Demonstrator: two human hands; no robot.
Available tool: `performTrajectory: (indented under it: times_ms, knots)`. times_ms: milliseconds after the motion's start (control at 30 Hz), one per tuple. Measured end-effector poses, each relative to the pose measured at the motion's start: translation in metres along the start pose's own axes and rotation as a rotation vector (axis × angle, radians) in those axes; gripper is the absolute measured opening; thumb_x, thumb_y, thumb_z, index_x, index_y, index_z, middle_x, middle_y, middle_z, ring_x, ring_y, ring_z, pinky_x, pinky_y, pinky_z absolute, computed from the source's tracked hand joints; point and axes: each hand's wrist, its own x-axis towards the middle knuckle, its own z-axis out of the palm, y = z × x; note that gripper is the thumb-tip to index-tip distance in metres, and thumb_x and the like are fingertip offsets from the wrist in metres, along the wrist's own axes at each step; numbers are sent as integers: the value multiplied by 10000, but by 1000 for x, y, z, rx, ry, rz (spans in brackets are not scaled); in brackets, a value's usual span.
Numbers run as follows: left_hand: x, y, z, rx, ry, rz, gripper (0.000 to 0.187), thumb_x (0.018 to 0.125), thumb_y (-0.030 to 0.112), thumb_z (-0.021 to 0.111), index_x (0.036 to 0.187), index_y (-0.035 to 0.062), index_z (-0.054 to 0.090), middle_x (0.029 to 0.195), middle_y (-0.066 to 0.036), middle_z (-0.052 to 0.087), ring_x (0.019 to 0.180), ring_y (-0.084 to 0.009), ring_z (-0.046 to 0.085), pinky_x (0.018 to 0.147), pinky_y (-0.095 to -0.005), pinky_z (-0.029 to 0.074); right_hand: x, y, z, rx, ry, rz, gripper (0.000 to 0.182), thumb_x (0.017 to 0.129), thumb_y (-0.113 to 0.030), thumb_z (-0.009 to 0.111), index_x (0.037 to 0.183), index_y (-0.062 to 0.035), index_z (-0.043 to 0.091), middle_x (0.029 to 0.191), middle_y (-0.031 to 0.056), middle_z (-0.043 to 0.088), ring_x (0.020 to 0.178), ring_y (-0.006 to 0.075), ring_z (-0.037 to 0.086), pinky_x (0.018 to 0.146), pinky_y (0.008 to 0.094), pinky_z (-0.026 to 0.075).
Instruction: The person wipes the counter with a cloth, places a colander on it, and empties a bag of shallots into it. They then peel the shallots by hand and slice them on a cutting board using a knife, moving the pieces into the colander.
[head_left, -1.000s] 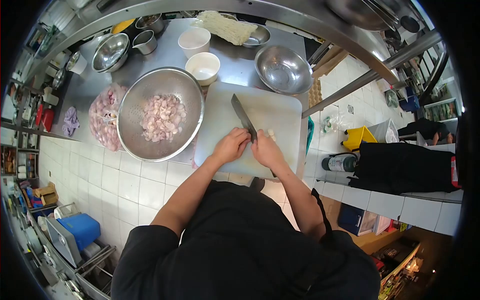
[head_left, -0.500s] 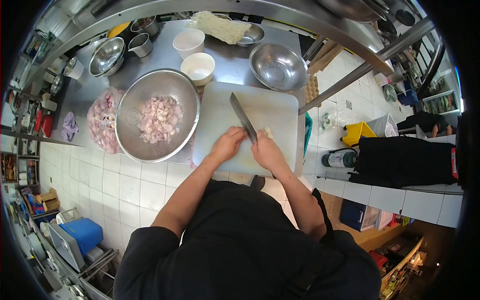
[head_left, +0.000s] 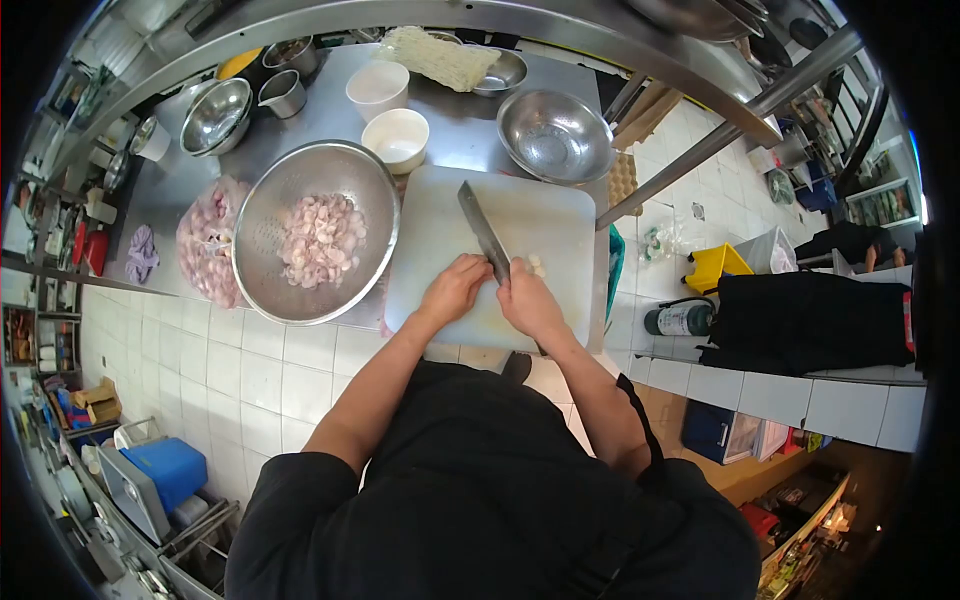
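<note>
My right hand (head_left: 532, 303) is closed round a knife (head_left: 482, 228), whose blade points away from me over a white cutting board (head_left: 428, 208). My left hand (head_left: 455, 290) rests on the board just left of the blade, its fingers bent and pressed together. Whatever lies under those fingertips is hidden. Small pale slices (head_left: 536, 265), perhaps garlic or shallot, lie on the board to the right of the blade. Left of the board stands a metal colander (head_left: 258, 215) with many pinkish, peeled-looking pieces (head_left: 322, 240) in it.
A clear bag of pinkish bulbs (head_left: 208, 245) leans beside the colander. Behind the board stand two white tubs (head_left: 396, 138) and a steel bowl (head_left: 555, 135). A pale dried slab (head_left: 440, 58) lies at the back. Overhead runs a metal shelf edge (head_left: 400, 18).
My right hand and the knife have shifted slightly left, closer to my left hand. My left hand stays in nearly the same place.
</note>
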Motion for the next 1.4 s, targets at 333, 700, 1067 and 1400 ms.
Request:
performTrajectory:
  times_ms: [333, 700, 1067, 1400]
  knots:
    - [1, -4, 1, 6, -8, 26, 118, 854, 29, 635, 972, 31, 638, 1026, -120, 638, 945, -331, 598, 797, -413, 513, 8, 17, 11, 75, -30, -59, 296, 895, -111, 525, 1099, 86, 442, 852, 337, 624, 820, 514, 617, 730, 555, 485]
    - [29, 0, -4, 97, -305, -63, 96, 789, -26, 588, 856, 25, 636, 924, -116, 620, 948, -318, 587, 820, -419, 503, 3, 22, -19, 45, 46, 24, 343, 890, -113, 541, 1153, 90, 456, 852, 331, 639, 818, 500, 635, 745, 555, 497]
    - [30, -1, -7, 141, -342, -15, 110, 771, -25, 577, 858, 17, 629, 906, -115, 625, 961, -320, 598, 816, -409, 504, 7, 11, -6, 123, 16, -10, 290, 895, -107, 538, 1084, 106, 484, 942, 349, 621, 909, 497, 622, 804, 540, 487]
    - [23, -6, -9, 133, -313, 7, 135, 763, -28, 578, 880, 14, 631, 913, -115, 625, 955, -313, 594, 821, -401, 502, 12, 25, 15, 114, 71, -45, 338, 894, -94, 531, 1150, 115, 460, 946, 357, 616, 915, 502, 616, 824, 543, 482]
